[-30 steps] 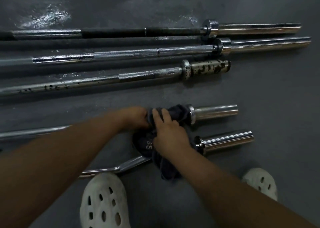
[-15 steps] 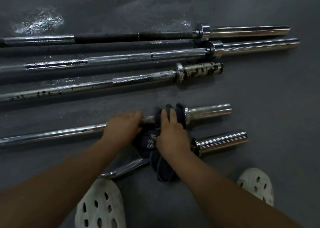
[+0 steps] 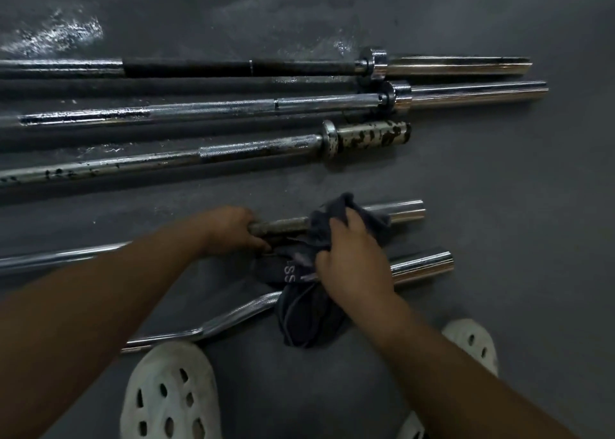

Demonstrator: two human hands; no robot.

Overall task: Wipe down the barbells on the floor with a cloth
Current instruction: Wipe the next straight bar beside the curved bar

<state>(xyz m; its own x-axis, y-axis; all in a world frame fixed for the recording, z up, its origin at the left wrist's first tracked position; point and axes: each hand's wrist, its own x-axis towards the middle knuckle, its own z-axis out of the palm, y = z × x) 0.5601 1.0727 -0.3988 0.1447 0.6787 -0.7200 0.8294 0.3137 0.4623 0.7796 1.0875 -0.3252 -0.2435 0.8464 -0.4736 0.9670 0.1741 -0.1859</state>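
Observation:
Several barbells lie side by side on the dark floor. My left hand [image 3: 231, 230] grips the shaft of the straight chrome barbell [image 3: 396, 210] nearest my hands. My right hand [image 3: 352, 259] holds a dark grey cloth [image 3: 309, 318] wrapped over that bar's collar, just right of my left hand. The cloth hangs down over a curl bar [image 3: 422, 265] with a bent shaft that lies closest to me. Behind lie a rust-spotted barbell [image 3: 369, 137], a chrome barbell [image 3: 466, 94] and a black-shafted barbell [image 3: 459, 65].
My feet in white perforated clogs [image 3: 169, 395] [image 3: 471, 340] stand on the floor just below the curl bar. A pale scuffed patch [image 3: 56, 34] marks the floor at the far left. Bare grey floor [image 3: 515, 189] lies to the right of the bar ends.
My right hand has slid the cloth to the right along the bar onto the collar and sleeve. A stretch of bare shaft now shows between my hands. My left hand keeps its grip.

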